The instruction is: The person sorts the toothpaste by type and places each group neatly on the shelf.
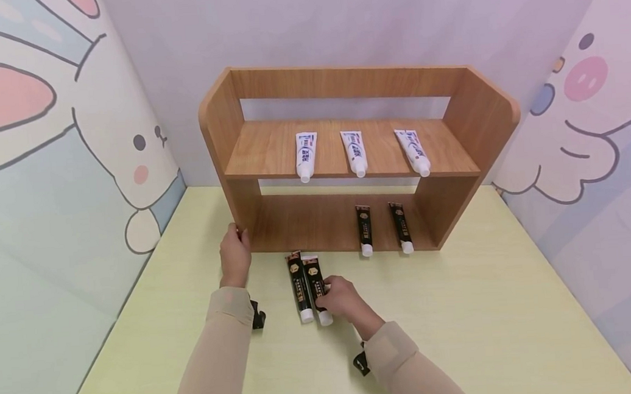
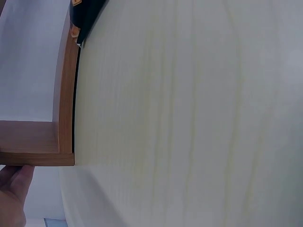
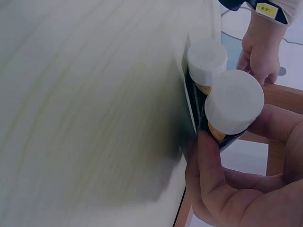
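Observation:
My right hand [image 1: 342, 297] pinches a black toothpaste tube [image 1: 315, 276] between thumb and fingers near its white cap [image 3: 234, 101]. A second black toothpaste tube [image 1: 298, 283] lies close along its left side, in front of the wooden shelf [image 1: 306, 222]. My left hand [image 1: 235, 257] holds the lower front edge of the shelf's left side panel [image 2: 38, 159]; in the left wrist view, only part of that hand shows, with fingers against the panel's outer face. Two more black tubes, one left [image 1: 365, 230] and one right [image 1: 400, 226], lie on the lower board, caps forward.
On the upper board lie three white toothpaste tubes [image 1: 355, 151], spaced apart, caps toward the front edge. The shelf stands on a pale yellow-green table [image 1: 482, 307]. Walls with cartoon rabbit drawings [image 1: 125, 143] rise on both sides, and a plain wall [image 1: 336, 24] stands behind.

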`<state>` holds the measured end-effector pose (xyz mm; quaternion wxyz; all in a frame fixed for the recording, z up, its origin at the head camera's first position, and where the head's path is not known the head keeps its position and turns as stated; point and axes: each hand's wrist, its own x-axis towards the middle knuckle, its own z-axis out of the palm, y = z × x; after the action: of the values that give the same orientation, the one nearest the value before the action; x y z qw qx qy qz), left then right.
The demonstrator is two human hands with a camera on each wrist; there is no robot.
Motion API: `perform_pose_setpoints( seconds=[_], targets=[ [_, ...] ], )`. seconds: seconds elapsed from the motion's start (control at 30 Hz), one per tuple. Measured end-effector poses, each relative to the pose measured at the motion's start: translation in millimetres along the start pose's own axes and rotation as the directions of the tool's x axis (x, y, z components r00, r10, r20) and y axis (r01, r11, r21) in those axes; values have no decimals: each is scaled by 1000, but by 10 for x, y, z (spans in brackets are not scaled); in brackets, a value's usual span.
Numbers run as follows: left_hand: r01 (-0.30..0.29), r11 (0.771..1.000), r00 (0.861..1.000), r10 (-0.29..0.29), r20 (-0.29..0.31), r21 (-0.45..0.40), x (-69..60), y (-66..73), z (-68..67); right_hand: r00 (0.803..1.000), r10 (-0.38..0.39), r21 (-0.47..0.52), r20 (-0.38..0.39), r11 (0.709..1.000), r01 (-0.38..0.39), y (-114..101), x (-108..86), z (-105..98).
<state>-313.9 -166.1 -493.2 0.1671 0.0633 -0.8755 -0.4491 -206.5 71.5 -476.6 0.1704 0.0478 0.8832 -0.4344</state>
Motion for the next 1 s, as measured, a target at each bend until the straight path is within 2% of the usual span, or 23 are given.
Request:
perform_pose_setpoints(
  seconds=[0.43, 1.0],
  targets=[
    [-4, 1000, 1000, 4, 0, -3, 11, -16, 8, 1000, 10, -3, -24, 1000, -11, -57, 17, -80],
    [10, 1000, 1000, -10, 12, -8, 11, -1, -1, 997, 32, 2, -69, 999, -32, -127, 230, -264]
  ],
)
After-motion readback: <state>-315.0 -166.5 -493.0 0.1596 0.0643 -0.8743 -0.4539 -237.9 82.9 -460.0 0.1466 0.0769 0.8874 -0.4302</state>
